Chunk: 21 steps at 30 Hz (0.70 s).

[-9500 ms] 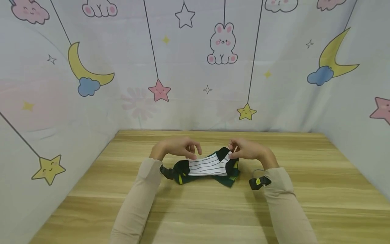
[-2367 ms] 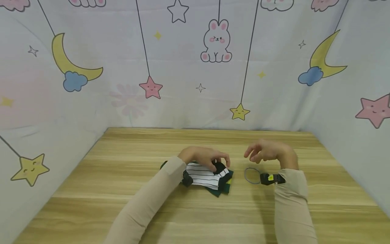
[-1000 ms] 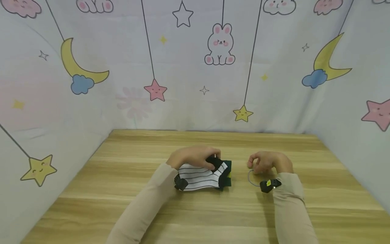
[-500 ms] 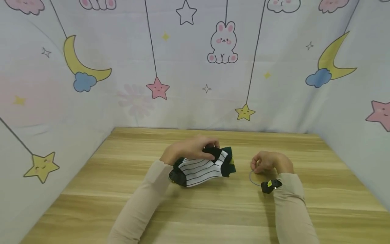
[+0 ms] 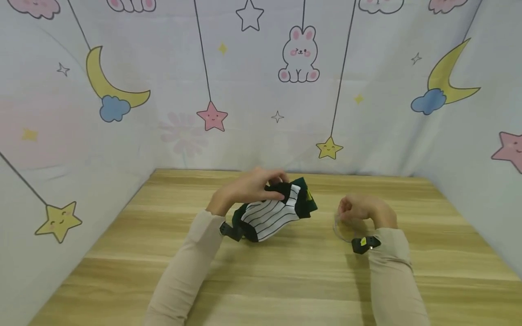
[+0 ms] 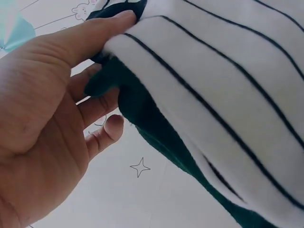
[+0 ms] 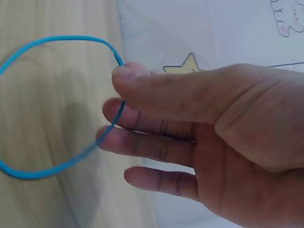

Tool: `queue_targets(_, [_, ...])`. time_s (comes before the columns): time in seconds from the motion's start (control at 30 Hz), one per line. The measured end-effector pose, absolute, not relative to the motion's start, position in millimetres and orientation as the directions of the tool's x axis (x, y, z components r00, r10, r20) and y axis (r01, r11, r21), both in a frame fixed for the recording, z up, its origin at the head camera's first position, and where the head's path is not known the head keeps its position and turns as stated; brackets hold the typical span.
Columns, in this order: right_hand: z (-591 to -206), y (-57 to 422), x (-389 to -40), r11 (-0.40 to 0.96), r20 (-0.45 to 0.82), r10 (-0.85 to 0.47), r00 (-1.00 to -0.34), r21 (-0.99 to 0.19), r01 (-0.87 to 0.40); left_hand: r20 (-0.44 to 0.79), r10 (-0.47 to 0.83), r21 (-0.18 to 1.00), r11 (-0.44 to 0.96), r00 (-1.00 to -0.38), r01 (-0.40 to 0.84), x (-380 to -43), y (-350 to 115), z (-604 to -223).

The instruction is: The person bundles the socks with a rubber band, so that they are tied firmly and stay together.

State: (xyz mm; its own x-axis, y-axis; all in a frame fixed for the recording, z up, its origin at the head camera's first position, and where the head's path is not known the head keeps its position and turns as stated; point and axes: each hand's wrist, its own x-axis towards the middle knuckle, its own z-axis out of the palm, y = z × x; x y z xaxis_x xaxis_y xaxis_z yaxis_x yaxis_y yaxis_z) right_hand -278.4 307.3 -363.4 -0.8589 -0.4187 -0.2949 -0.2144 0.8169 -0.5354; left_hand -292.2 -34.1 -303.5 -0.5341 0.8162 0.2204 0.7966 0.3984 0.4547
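My left hand (image 5: 249, 188) pinches a bundle of socks near its cuff end and holds it tilted above the wooden table. On the near side is a white sock (image 5: 271, 218) with black stripes and black heel and toe; dark green fabric with a yellow patch, apparently another sock (image 5: 311, 205), lies behind it. In the left wrist view the thumb presses the white sock (image 6: 204, 80), with green cloth (image 6: 142, 107) underneath. My right hand (image 5: 360, 209) pinches a thin blue elastic band (image 7: 71, 38) between thumb and forefinger; the loop hangs round and unstretched.
The wooden table (image 5: 285, 285) is bordered at the back and sides by a pale curtain (image 5: 253, 90) printed with stars, moons and a rabbit. A small black camera (image 5: 231, 231) sits on the left wrist, another camera (image 5: 365, 244) on the right.
My left hand has gripped the socks and lifted them off the table, tilting their cuff end up. My right hand has come down to the elastic band, pinched it and risen slightly.
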Motion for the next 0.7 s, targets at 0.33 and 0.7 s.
queue_targets(0.33, [-343.8,305.2,-274.5,0.653,-0.156,-0.525,-0.837,-0.705,-0.278,0.27,0.772,0.504,0.396,-0.576,0.767,-292.0,-38.8,-298.8])
queue_targets(0.7, [-323.8,301.2,-268.1,0.501,0.073,-0.382,-0.921,-0.821,-0.273,0.381,0.768,0.508,0.291,-0.514,0.811,-294.6,-47.0,-297.6])
